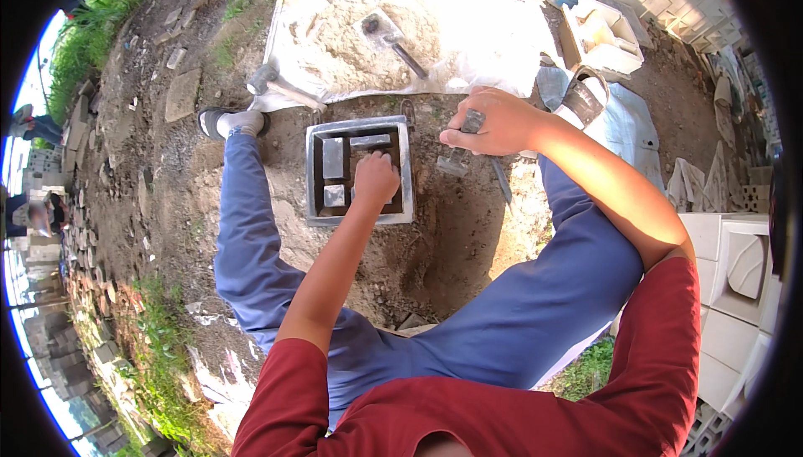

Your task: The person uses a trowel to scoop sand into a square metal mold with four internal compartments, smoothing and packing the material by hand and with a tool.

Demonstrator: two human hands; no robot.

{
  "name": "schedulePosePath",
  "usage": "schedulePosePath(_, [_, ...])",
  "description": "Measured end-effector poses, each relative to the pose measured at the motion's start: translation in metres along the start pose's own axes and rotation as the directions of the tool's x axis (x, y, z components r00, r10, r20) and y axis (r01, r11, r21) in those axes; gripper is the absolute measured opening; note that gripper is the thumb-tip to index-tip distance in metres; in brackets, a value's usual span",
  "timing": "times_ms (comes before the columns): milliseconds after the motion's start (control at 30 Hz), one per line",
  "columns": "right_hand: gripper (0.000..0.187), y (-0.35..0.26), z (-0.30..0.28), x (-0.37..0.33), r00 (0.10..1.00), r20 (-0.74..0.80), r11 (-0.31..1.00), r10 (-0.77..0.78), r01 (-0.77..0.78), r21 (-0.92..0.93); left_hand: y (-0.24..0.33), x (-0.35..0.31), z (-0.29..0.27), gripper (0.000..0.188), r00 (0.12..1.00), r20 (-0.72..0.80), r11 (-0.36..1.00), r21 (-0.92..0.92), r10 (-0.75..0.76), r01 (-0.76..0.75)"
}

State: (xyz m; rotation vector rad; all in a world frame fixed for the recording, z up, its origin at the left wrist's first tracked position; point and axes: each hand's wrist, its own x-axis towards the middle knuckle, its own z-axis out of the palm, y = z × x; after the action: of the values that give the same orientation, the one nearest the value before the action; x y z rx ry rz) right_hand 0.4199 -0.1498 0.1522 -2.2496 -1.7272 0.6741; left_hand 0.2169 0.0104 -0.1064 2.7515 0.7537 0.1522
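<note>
A square grey box (pixel 406 168) with an open top is sitting on the bare ground (pixel 180 198) between the person's spread legs (pixel 259 214), and inside it several grey blocks (pixel 334 158) are standing with dark gaps between them. The left hand (pixel 377 177) is dipping into the box's right side, its fingers curling downward; the knuckles are covering the tips, so I cannot tell whether they are gripping a block or only pressing. Just beyond the box's right wall, the right hand (pixel 493 121) is holding a grey tool (pixel 452 166) in the air, fingers wrapping firmly around its shaft, its blocky head hanging below. If that head were landing off its mark, the left knuckles would be risking a knock, since they are lying so near; a sideways push by the left hand could be tipping a block or crumbling an edge, should the material be soft. Farther out, a flat bar (pixel 501 181) is lying near the tool, a mallet (pixel 263 79) is resting beside the white sheet (pixel 284 43), and a trowel (pixel 381 29) is lying on the sheet's pale powder (pixel 343 39).
</note>
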Motion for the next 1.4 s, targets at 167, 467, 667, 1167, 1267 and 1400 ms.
schedulePosePath(167, [0.045,0.003,0.003,0.004,0.982,0.129,0.981,0.138,-0.154,0.122,0.003,-0.001,-0.006,0.015,0.997,-0.079,1.000,0.010,-0.023,0.023])
schedulePosePath(467, [0.054,0.051,0.058,0.012,0.983,0.109,0.989,-0.146,0.148,-0.007,0.017,0.009,-0.016,0.014,0.991,0.030,0.976,0.175,-0.133,0.126])
schedulePosePath(667, [0.055,0.043,0.048,0.011,0.967,0.250,0.991,0.044,-0.074,0.113,-0.005,0.009,-0.017,0.014,0.979,0.097,0.972,0.172,-0.181,0.163])
schedulePosePath(1167, [0.042,0.054,0.046,0.020,0.939,0.319,0.941,0.128,-0.216,0.260,-0.018,0.012,-0.017,0.009,0.994,0.101,0.970,0.232,0.052,-0.074])
schedulePosePath(1267, [0.035,0.052,0.040,0.013,0.955,0.207,0.930,0.212,-0.262,0.258,-0.023,0.008,-0.010,0.009,1.000,-0.011,0.984,0.176,0.029,-0.026])
schedulePosePath(1400, [0.035,0.058,0.009,0.004,0.954,0.133,0.915,0.268,-0.295,0.275,-0.014,0.005,-0.013,0.018,0.997,-0.083,1.000,0.023,-0.012,0.014])
